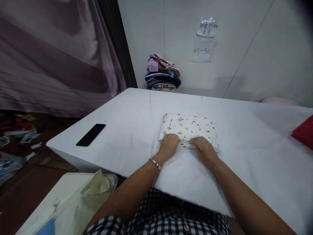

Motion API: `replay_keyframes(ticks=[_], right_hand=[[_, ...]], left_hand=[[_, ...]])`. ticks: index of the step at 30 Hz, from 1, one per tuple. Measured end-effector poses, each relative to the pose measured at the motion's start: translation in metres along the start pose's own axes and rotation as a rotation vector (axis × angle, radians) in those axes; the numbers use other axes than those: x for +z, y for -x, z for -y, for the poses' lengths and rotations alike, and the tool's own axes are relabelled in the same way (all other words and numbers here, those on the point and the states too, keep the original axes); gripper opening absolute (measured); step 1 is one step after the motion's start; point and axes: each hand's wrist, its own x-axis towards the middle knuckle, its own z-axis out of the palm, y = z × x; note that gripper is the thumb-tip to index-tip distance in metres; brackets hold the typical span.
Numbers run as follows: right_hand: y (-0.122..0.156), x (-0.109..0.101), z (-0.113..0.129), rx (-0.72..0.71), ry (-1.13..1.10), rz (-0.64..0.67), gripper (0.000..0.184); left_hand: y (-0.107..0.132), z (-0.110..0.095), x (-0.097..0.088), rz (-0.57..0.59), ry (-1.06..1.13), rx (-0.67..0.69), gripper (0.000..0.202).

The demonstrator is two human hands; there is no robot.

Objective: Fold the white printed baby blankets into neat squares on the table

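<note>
A white cloth [193,125] with small leaf-like prints lies on the white table, folded into a flat rectangle of several layers. My left hand [170,145] grips its near edge, left of the middle, with a silver bracelet [155,163] at the wrist. A short way to the right, my right hand [202,147] pinches the same near edge. Both hands have their fingers curled over the layers, and the fingertips are partly hidden. Between the hands the stacked folds show.
On the table's left part lies a black phone-like slab [91,134]. Behind the far edge stands a pile of folded clothes [163,73] against the wall. A red item [304,132] sits at the right. A plastic bag [91,195] is at the lower left, beside the table.
</note>
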Motion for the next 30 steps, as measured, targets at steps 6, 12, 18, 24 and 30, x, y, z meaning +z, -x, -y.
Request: replay_keyframes(ticks=[6, 12, 18, 24, 30], right_hand=[[-0.0001, -0.0041, -0.0002, 0.012, -0.040, 0.077, 0.024], [-0.0004, -0.0073, -0.0002, 0.029, -0.060, 0.145, 0.022], [-0.0010, -0.0060, -0.0005, 0.043, -0.069, 0.125, 0.023], [-0.0008, -0.0077, -0.0026, 0.002, -0.078, 0.143, 0.026], [-0.0008, -0.0066, -0.0030, -0.012, -0.068, 0.137, 0.031]], left_hand=[[0.0003, -0.0003, -0.0009, 0.017, -0.007, 0.004, 0.018], [0.0006, -0.0001, -0.0003, 0.025, -0.006, -0.008, 0.019], [0.0015, -0.0006, -0.0042, 0.028, 0.035, -0.007, 0.019], [0.0022, -0.0010, -0.0084, 0.032, 0.077, -0.008, 0.018], [0.0017, -0.0008, -0.0063, 0.014, 0.070, -0.029, 0.017]])
